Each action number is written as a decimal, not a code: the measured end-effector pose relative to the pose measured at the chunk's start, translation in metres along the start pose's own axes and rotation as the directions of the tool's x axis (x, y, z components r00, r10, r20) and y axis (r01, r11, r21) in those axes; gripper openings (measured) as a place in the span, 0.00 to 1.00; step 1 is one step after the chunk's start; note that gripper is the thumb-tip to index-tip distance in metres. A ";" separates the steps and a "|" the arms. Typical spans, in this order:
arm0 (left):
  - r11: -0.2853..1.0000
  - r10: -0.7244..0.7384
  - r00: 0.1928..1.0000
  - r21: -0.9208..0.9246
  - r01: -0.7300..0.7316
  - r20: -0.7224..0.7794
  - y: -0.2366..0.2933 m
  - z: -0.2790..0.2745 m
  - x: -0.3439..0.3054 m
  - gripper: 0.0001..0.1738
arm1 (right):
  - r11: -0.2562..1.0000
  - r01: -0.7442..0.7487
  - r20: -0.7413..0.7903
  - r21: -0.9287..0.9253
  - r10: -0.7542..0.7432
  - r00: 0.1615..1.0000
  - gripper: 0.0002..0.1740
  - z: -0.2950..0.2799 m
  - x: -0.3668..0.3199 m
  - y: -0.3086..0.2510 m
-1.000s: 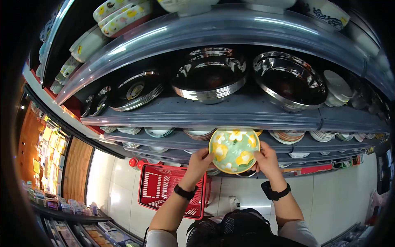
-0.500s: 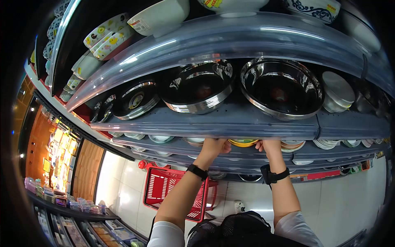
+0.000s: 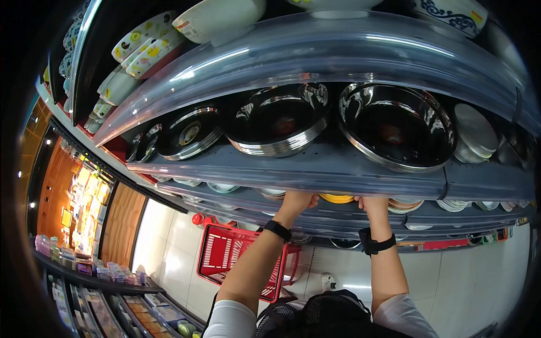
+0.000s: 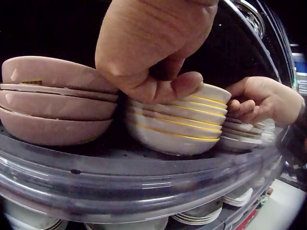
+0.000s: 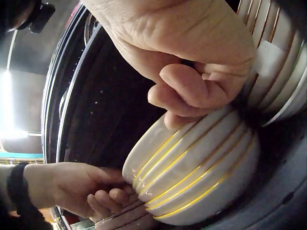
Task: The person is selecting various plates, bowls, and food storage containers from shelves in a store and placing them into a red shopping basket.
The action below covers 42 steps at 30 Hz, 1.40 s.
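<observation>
Both hands are at a stack of white bowls with yellow rims point(image 3: 337, 199) on a lower shelf. My left hand point(image 3: 298, 203) is at the stack's left side, its thumb along the upper rim in the left wrist view. On the opposite side, my right hand point(image 3: 373, 204) has curled fingers at the rim of the top bowl point(image 5: 147, 143). The hands hold that bowl between them, over the others. Its inside is hidden from the wrist cameras. Pinkish bowls point(image 4: 53, 103) stand stacked beside my left hand.
Brown-rimmed dishes point(image 5: 273, 57) are stacked beside my right hand. Overhead, a shelf with a clear front lip point(image 3: 270, 180) carries shiny steel basins point(image 3: 397, 132). A red shopping basket point(image 3: 211, 253) stands below left. More plates point(image 4: 199, 215) lie on the shelf beneath.
Earlier, both hands held the green flowered bowl out in front of the shelves. They have since moved forward with it under the steel-basin shelf, onto the yellow-rimmed stack.
</observation>
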<state>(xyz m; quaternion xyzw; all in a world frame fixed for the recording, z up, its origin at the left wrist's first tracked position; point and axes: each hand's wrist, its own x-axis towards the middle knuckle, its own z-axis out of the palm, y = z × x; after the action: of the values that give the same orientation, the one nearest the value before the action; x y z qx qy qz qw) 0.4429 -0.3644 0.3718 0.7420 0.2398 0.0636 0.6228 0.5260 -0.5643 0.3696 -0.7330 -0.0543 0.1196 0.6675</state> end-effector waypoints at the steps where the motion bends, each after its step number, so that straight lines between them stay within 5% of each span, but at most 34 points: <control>1: 1.000 -0.005 1.000 -0.003 0.005 -0.010 -0.001 0.000 0.000 0.13 | 1.000 0.002 -0.012 0.011 -0.002 1.000 0.14 0.000 0.002 0.004; 6: 0.978 -0.030 0.998 -0.207 0.018 -0.055 -0.011 0.005 -0.006 0.11 | 0.990 0.084 -0.002 -0.117 -0.085 0.996 0.09 0.001 0.017 0.027; 7: 0.991 -0.016 1.000 -0.134 0.015 -0.012 -0.013 0.002 -0.008 0.11 | 0.995 0.086 -0.035 -0.044 -0.088 0.996 0.11 0.001 0.023 0.043; 9: 0.993 -0.014 0.999 -0.113 0.017 0.032 -0.017 0.000 -0.020 0.12 | 0.969 0.116 0.064 -0.217 -0.104 0.992 0.16 -0.006 0.029 0.050; 10: 0.986 -0.011 0.999 -0.166 0.017 0.032 -0.021 -0.001 -0.029 0.13 | 0.985 0.026 0.053 -0.170 -0.017 0.998 0.15 -0.009 0.029 0.052; 13: 0.979 0.031 0.992 -0.204 -0.004 0.126 -0.058 -0.018 -0.059 0.17 | 0.986 0.152 -0.083 0.060 -0.147 0.986 0.07 0.005 -0.003 0.034; 16: 0.982 -0.054 0.998 -0.178 0.061 0.044 -0.108 -0.048 -0.102 0.17 | 0.971 0.203 -0.035 0.128 -0.200 0.979 0.09 0.000 -0.018 0.051; 19: 0.997 -0.067 0.991 -0.042 0.062 -0.120 -0.157 -0.100 -0.170 0.15 | 0.976 0.194 0.024 0.094 -0.197 0.980 0.28 0.010 -0.053 0.060; 20: 0.990 -0.080 0.977 0.098 0.100 -0.195 -0.176 -0.121 -0.198 0.13 | 0.940 0.311 0.121 0.139 -0.328 0.937 0.27 0.007 -0.043 0.101; 21: 0.990 -0.138 0.967 -0.024 0.136 -0.214 -0.182 -0.139 -0.229 0.13 | 0.978 0.192 0.161 0.087 -0.204 0.966 0.22 0.008 -0.043 0.109; 22: 0.985 -0.155 0.945 0.031 0.171 -0.288 -0.205 -0.156 -0.258 0.13 | 0.680 0.690 0.356 -0.249 -0.598 0.718 0.40 0.020 -0.081 0.077; 23: 0.963 -0.202 0.916 0.098 0.249 -0.347 -0.216 -0.173 -0.294 0.13 | 0.931 0.361 0.425 -0.059 -0.304 0.853 0.33 0.026 -0.083 0.102; 24: 0.936 -0.046 0.878 0.286 0.204 -0.477 -0.260 -0.185 -0.325 0.13 | 0.981 0.194 0.436 0.022 -0.184 0.881 0.26 0.039 -0.081 0.135; 25: 0.916 -0.217 0.868 0.214 0.339 -0.446 -0.256 -0.203 -0.367 0.15 | 0.996 0.076 0.496 0.035 -0.084 0.864 0.23 0.058 -0.089 0.146; 26: 0.911 -0.262 0.811 0.144 0.387 -0.523 -0.263 -0.213 -0.409 0.15 | 0.958 0.285 0.523 0.041 -0.264 0.811 0.23 0.085 -0.128 0.126; 28: 0.856 -0.234 0.719 0.211 0.472 -0.655 -0.324 -0.226 -0.489 0.16 | 0.985 0.143 0.628 -0.092 -0.055 0.776 0.21 0.141 -0.188 0.095; 30: 0.802 -0.360 0.579 0.074 0.593 -0.731 -0.349 -0.225 -0.572 0.16 | 0.916 0.397 0.732 0.055 -0.308 0.607 0.18 0.201 -0.226 0.117; 32: 0.741 -0.460 0.448 -0.054 0.670 -0.767 -0.385 -0.214 -0.652 0.17 | 0.753 0.652 0.882 -0.084 -0.249 0.401 0.16 0.263 -0.235 0.167; 34: 0.666 -0.524 0.345 -0.122 0.736 -0.779 -0.407 -0.195 -0.722 0.17 | 0.814 0.569 0.933 -0.117 -0.106 0.343 0.17 0.312 -0.278 0.181; 36: 0.598 -0.587 0.261 -0.193 0.778 -0.767 -0.435 -0.173 -0.782 0.17 | 0.506 0.855 0.935 0.115 -0.346 0.079 0.23 0.352 -0.302 0.229; 37: 0.567 -0.644 0.222 -0.263 0.780 -0.732 -0.444 -0.164 -0.808 0.18 | 0.544 0.817 0.980 -0.190 0.054 0.191 0.29 0.361 -0.329 0.214; 40: 0.538 -0.652 0.116 -0.350 0.767 -0.749 -0.465 -0.137 -0.868 0.19 | 0.560 0.772 0.953 -0.301 0.168 0.250 0.33 0.384 -0.370 0.252; 42: 0.505 -0.699 0.006 -0.487 0.712 -0.715 -0.457 -0.132 -0.887 0.19 | 0.524 0.808 0.962 -0.270 0.175 0.208 0.34 0.400 -0.387 0.256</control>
<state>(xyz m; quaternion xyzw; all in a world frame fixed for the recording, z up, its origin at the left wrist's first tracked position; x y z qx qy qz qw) -0.5135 -0.5829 0.1448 0.3794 0.8508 0.1043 0.3484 0.0325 -0.2972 0.1232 -0.6775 -0.6516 0.3184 0.1225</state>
